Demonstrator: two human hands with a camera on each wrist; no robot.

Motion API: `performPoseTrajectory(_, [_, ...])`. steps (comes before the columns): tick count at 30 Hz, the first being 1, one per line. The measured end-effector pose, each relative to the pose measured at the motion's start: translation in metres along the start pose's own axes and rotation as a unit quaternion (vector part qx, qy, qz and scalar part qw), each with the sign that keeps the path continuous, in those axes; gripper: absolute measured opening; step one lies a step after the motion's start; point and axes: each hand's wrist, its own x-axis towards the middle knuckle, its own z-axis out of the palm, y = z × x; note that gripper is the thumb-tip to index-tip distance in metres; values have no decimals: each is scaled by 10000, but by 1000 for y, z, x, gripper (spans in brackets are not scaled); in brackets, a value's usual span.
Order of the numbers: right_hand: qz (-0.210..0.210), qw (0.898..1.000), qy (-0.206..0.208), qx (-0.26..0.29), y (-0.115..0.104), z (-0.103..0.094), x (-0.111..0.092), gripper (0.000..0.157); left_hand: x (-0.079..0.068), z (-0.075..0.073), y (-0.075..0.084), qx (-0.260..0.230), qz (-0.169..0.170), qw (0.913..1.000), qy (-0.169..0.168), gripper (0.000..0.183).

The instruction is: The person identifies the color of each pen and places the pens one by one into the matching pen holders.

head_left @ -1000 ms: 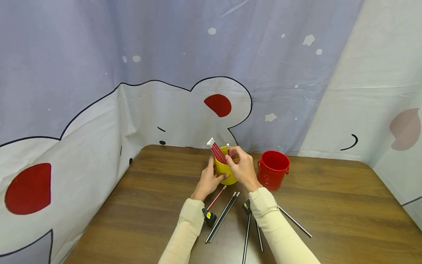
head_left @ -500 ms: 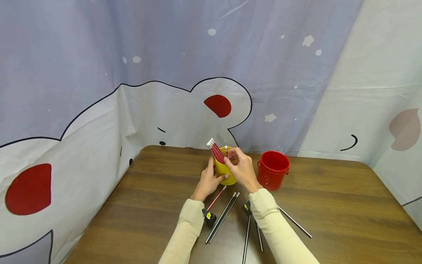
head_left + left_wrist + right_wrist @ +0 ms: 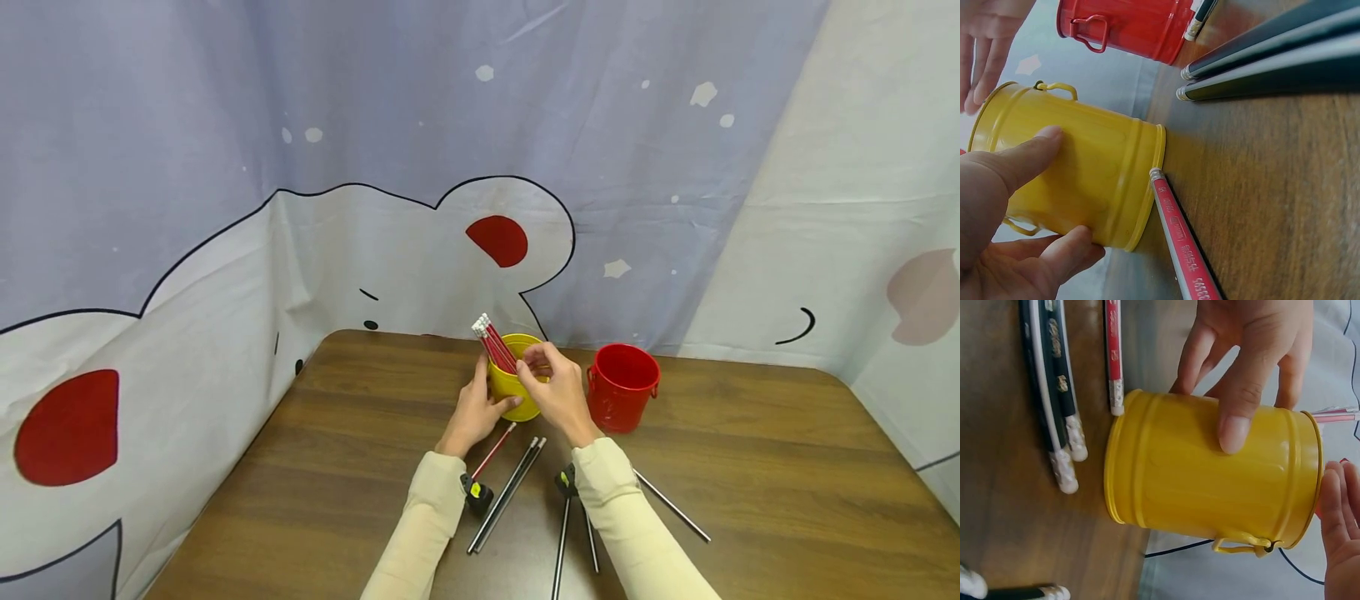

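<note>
While L fingers (image 3: 1072, 250) grip ylw bucket (image 3: 1210, 475), R fingers (image 3: 1336, 503) nr rim (image 3: 1319, 450)

- The left hand (image 3: 985, 201) grips the yellow bucket (image 3: 1097, 169), thumb laid along its wall and fingers curled at its side.
- The yellow bucket stands near the far edge of the wooden table (image 3: 1266, 162), with pale cloth (image 3: 1125, 78) behind.
- The right hand (image 3: 991, 37), fingers straight, is beside the bucket's rim; contact is unclear.
- A red bucket (image 3: 1138, 28) stands apart, also near that far edge.
- A red pencil (image 3: 1180, 237) lies with its eraser end at the yellow bucket's base.
- Two dark pencils (image 3: 1266, 49) lie side by side, ends toward the far edge; a third dark pencil (image 3: 1202, 17) lies beside the red bucket's base.
</note>
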Motion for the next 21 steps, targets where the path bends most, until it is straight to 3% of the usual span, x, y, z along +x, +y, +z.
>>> performPoseTrajectory(3, [232, 9985, 242, 439, -3, -1, -7, 17, 0, 1, 0, -15, 20, 10000, 23, 93])
performPoseTrajectory(6, [791, 9904, 429, 1045, -8, -4, -15, 20, 0, 1, 1, -82, 26, 10000, 28, 94])
performPoseTrajectory(9, [1392, 9806, 467, 1296, -13, -8, -23, 17, 1, 1, 2, -112, 47, 9999, 53, 94])
performPoseTrajectory(15, [1958, 9771, 3, 837, -11, -11, -33, 13, 1, 0, 2, 24, 90, 9999, 86, 92])
performPoseTrajectory(21, [1865, 9810, -478, 256, -32, -14, -37, 11, 0, 0, 0, 72, 46, 10000, 36, 92])
